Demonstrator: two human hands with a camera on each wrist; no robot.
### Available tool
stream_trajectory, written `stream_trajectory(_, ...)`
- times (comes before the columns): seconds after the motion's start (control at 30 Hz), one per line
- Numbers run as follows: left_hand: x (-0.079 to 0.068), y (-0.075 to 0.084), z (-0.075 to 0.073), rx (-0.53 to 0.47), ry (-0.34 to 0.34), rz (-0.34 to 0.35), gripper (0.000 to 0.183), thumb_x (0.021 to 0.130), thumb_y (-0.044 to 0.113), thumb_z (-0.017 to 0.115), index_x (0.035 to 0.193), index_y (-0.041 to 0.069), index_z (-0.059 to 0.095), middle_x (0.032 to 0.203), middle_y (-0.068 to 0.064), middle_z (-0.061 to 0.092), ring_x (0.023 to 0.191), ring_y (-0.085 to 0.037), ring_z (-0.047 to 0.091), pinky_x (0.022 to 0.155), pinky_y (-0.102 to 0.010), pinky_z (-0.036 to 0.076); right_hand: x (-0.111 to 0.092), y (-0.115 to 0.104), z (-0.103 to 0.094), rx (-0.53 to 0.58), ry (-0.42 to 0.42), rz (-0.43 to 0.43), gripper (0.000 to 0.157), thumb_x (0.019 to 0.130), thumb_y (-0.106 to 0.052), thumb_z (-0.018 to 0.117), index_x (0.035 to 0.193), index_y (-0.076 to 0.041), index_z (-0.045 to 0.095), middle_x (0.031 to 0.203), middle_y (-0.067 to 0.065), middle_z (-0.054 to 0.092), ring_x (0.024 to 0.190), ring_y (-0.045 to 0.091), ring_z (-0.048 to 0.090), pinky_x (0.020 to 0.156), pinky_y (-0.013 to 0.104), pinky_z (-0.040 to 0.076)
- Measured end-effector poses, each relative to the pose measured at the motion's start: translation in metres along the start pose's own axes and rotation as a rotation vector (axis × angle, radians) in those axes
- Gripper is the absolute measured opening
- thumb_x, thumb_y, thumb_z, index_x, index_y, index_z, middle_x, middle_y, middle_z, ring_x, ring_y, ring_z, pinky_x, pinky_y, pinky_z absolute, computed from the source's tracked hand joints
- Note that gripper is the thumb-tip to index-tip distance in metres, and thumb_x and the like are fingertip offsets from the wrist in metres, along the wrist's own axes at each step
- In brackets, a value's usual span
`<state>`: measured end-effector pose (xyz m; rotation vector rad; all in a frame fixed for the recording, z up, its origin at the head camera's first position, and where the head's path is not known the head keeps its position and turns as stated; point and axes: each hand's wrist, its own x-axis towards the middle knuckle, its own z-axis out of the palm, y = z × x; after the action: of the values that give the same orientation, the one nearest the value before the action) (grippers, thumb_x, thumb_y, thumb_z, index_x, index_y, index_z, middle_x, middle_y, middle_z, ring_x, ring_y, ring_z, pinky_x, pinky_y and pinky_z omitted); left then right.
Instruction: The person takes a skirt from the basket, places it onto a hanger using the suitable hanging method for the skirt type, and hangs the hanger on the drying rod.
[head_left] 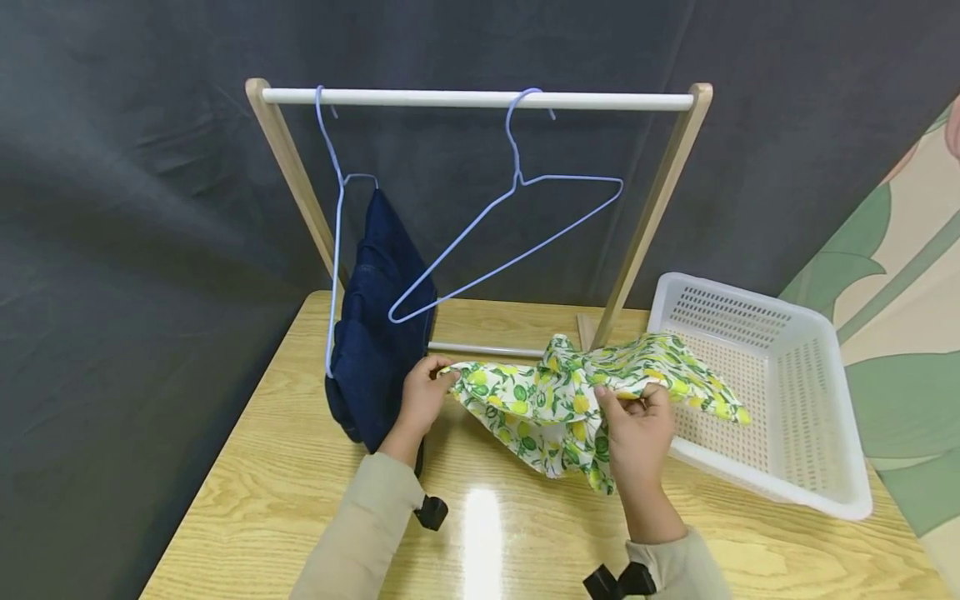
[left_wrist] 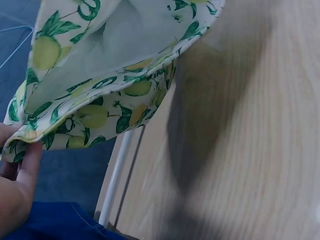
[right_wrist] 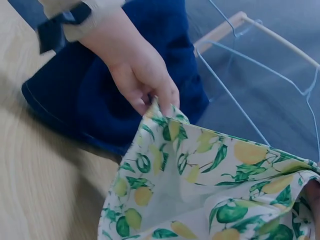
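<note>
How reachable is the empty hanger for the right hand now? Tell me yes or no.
Probably yes, once the right hand releases the lemon-print cloth: nothing covers the empty hanger in the head view.

The person wears a plain beige left sleeve (head_left: 366, 527) and matching right sleeve (head_left: 681, 568); a blocky black left wrist camera (head_left: 432, 512) and angular black right wrist camera (head_left: 637, 578) sit at the cuffs.

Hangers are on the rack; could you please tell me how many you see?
2: the left hanger carries the dark blue garment; the right hanger hangs bare. Both hook over the white bar; the garment could hide others.
</note>
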<state>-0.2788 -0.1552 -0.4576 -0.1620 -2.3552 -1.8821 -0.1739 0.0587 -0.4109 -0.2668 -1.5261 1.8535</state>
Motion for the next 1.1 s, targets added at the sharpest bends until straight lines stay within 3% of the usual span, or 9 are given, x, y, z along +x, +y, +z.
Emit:
stream_trajectory(0.2, 0.015, -0.001, -0.004, 0.006, 0.095, 0.041, 0.009, 0.072, -0.001, 0.061, 0.081, -0.004, 0.061, 0.082, -0.013, 0.053, 0.078, -0.023, 0.048, 0.066, -0.029, 0.039, -0.015, 0.007, 0.010, -0.006, -0.056, 0.048, 0.026, 0.071, 0.018, 0.057, 0.077, -0.002, 0.040, 0.076, 0.005, 0.050, 0.059, 0.007, 0.050, 0.050, 0.013, 0.041)
stream_trajectory(0.43, 0.029, -0.016, -0.001, 0.107, 0.087, 0.044, 0.009, 0.072, 0.002, 0.062, 0.080, 0.000, 0.062, 0.080, -0.010, 0.051, 0.077, -0.022, 0.047, 0.067, -0.028, 0.038, -0.039, 0.033, 0.009, -0.132, -0.138, 0.303, 0.030, 0.075, 0.011, 0.057, 0.099, 0.008, 0.041, 0.085, 0.007, 0.048, 0.067, 0.007, 0.053, 0.060, 0.018, 0.046)
stream_trajectory(0.5, 0.031, -0.019, 0.000, 0.146, 0.090, 0.077, 0.009, 0.071, 0.003, 0.062, 0.080, 0.000, 0.062, 0.079, -0.009, 0.051, 0.077, -0.022, 0.047, 0.067, -0.028, 0.038, -0.043, 0.046, 0.005, -0.154, -0.150, 0.348, 0.033, 0.074, 0.007, 0.060, 0.102, 0.009, 0.042, 0.084, 0.007, 0.048, 0.066, 0.008, 0.052, 0.059, 0.019, 0.046)
stream_trajectory(0.7, 0.039, -0.030, 0.001, 0.241, 0.086, 0.121, 0.008, 0.073, 0.004, 0.062, 0.081, 0.003, 0.063, 0.082, -0.012, 0.053, 0.080, -0.025, 0.050, 0.072, -0.032, 0.039, -0.047, 0.120, -0.021, -0.062, -0.214, 0.420, 0.041, 0.072, -0.006, 0.069, 0.103, 0.004, 0.044, 0.082, 0.008, 0.053, 0.069, 0.013, 0.054, 0.060, 0.024, 0.048)
stream_trajectory(0.77, 0.057, -0.075, 0.006, 0.261, 0.079, 0.146, 0.009, 0.075, 0.013, 0.063, 0.083, 0.009, 0.064, 0.082, -0.009, 0.053, 0.079, -0.024, 0.050, 0.070, -0.032, 0.039, -0.047, 0.136, -0.025, -0.078, -0.195, 0.494, 0.043, 0.071, -0.007, 0.069, 0.103, 0.004, 0.043, 0.083, 0.009, 0.054, 0.068, 0.014, 0.056, 0.062, 0.025, 0.049)
stream_trajectory(0.83, 0.078, -0.132, 0.010, 0.278, 0.077, 0.203, 0.012, 0.076, 0.028, 0.063, 0.083, 0.018, 0.063, 0.081, -0.002, 0.051, 0.076, -0.018, 0.049, 0.065, -0.028, 0.038, -0.046, 0.147, -0.028, -0.064, -0.169, 0.565, 0.042, 0.070, -0.004, 0.069, 0.103, 0.007, 0.044, 0.084, 0.012, 0.056, 0.066, 0.016, 0.059, 0.064, 0.027, 0.049)
stream_trajectory(0.93, 0.105, -0.208, 0.018, 0.337, 0.071, 0.176, 0.020, 0.076, 0.039, 0.063, 0.088, 0.024, 0.061, 0.084, 0.001, 0.052, 0.078, -0.016, 0.049, 0.067, -0.028, 0.039, -0.046, 0.148, -0.029, -0.040, -0.146, 0.644, 0.040, 0.071, 0.002, 0.065, 0.104, 0.013, 0.045, 0.083, 0.016, 0.057, 0.065, 0.019, 0.061, 0.065, 0.029, 0.049)
stream_trajectory(0.97, 0.103, -0.207, 0.018, 0.357, 0.068, 0.162, 0.020, 0.076, 0.037, 0.062, 0.091, 0.023, 0.061, 0.085, -0.001, 0.053, 0.080, -0.018, 0.050, 0.067, -0.029, 0.039, -0.047, 0.146, -0.029, -0.049, -0.149, 0.653, 0.038, 0.072, 0.001, 0.065, 0.103, 0.013, 0.046, 0.080, 0.016, 0.058, 0.063, 0.019, 0.061, 0.064, 0.029, 0.049)
stream_trajectory(1.1, 0.058, -0.127, 0.007, 0.415, 0.013, 0.079, 0.028, 0.078, 0.013, 0.058, 0.106, 0.006, 0.057, 0.099, -0.015, 0.050, 0.093, -0.031, 0.047, 0.078, -0.038, 0.038, -0.051, 0.121, -0.029, -0.202, -0.221, 0.642, 0.033, 0.075, -0.011, 0.065, 0.099, 0.006, 0.049, 0.072, 0.007, 0.057, 0.060, 0.014, 0.057, 0.058, 0.027, 0.049)
